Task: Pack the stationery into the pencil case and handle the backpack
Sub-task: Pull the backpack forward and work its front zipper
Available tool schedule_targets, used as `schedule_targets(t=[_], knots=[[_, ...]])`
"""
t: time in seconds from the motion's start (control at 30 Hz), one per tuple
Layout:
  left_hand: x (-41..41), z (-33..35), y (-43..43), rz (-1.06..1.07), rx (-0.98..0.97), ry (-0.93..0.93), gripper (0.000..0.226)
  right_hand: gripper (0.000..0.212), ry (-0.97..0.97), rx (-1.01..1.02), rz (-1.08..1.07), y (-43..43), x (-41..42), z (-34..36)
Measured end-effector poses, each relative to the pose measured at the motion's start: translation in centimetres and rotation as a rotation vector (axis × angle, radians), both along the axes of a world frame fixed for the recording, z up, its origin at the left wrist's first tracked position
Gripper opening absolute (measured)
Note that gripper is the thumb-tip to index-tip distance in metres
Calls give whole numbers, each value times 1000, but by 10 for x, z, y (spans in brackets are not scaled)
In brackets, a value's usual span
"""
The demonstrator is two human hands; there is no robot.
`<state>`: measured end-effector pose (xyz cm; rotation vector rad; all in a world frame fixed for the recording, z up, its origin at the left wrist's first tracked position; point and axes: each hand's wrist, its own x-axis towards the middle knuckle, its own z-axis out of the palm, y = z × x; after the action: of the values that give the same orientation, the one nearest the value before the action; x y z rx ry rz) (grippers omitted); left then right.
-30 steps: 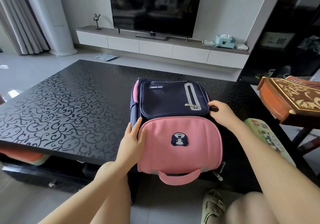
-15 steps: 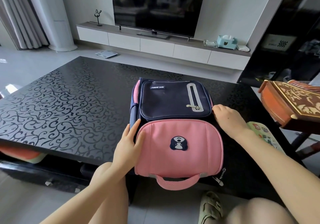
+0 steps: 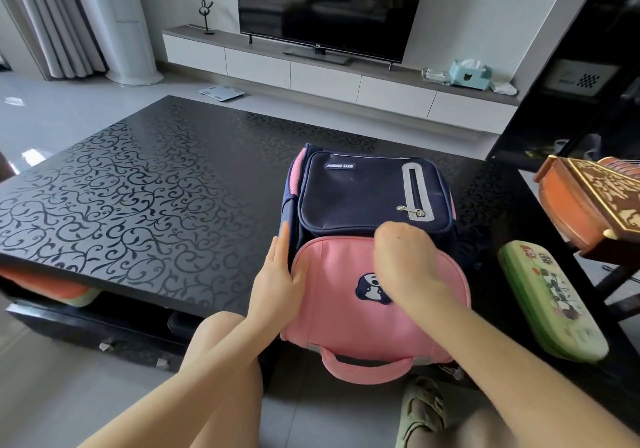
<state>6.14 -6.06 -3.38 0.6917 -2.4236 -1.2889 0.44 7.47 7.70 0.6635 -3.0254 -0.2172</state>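
Two hands are on the pink and navy backpack (image 3: pixel 332 323), which lies flat at the black table's (image 3: pixel 138 205) near edge. The left hand (image 3: pixel 273 281) presses straight-fingered against its side. The right hand (image 3: pixel 401 260) curls over the pink flap's top, and I cannot tell whether it holds anything. The navy label (image 3: pixel 340 166) is upside down and illegible. A green pencil case (image 3: pixel 550 298) lies to the right.

A pink-and-navy backpack (image 3: pixel 363 188) lies flat at the table's (image 3: pixel 138 205) near edge (handle (image 3: pixel 367 368) overhanging it), a shut green pencil case (image 3: pixel 550 298) near its right side.
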Motion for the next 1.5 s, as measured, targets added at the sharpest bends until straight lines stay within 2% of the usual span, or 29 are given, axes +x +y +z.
schedule_targets(t=[0.07,0.17,0.27,0.33,0.43,0.5,0.6,0.67,0.73,0.87,0.93,0.97,1.07,1.1,1.23,1.37,1.43,1.5], knots=[[0,-1,1,-7,17,9,65,35,-65,-122,11,-29,5,-5],[2,0,0,-40,91,-36,71,30,-180,-366,35,-77,11,-21],[6,1,-9,-96,106,-28,68,39,-226,-544,19,-88,3,-36],[6,3,-15,-112,-24,3,66,36,-76,-613,89,-65,-4,-42],[-8,12,-21,-22,-267,159,50,19,415,-577,231,-13,-14,-47],[-21,21,-20,16,-318,205,41,37,513,-411,252,16,-30,-49],[-36,31,-17,54,-281,150,31,49,435,-240,276,37,-62,-53],[-39,36,-17,15,-250,94,27,53,356,-216,316,38,-75,-59],[-42,40,-22,-26,-131,30,20,50,327,-320,344,36,-78,-66],[-48,49,-32,-76,157,-82,14,39,414,-502,322,34,-73,-78],[-49,52,-38,-103,195,-86,14,36,479,-528,322,33,-72,-82],[-49,54,-42,-136,118,-79,14,35,516,-537,333,34,-72,-84],[-52,59,-64,-253,-365,-72,14,33,601,-523,374,37,-71,-90],[-56,61,-73,-276,-458,-76,15,32,621,-517,387,36,-71,-92],[-79,79,-96,-236,-513,-70,14,32,657,-491,426,33,-71,-99],[-113,89,-86,-184,-714,-140,11,34,608,-494,397,34,-70,-103],[-118,86,-75,-161,-799,-128,30,35,553,-536,384,40,-63,-99],[-108,84,-58,-227,-801,32,49,34,555,-650,296,58,-55,-91]])
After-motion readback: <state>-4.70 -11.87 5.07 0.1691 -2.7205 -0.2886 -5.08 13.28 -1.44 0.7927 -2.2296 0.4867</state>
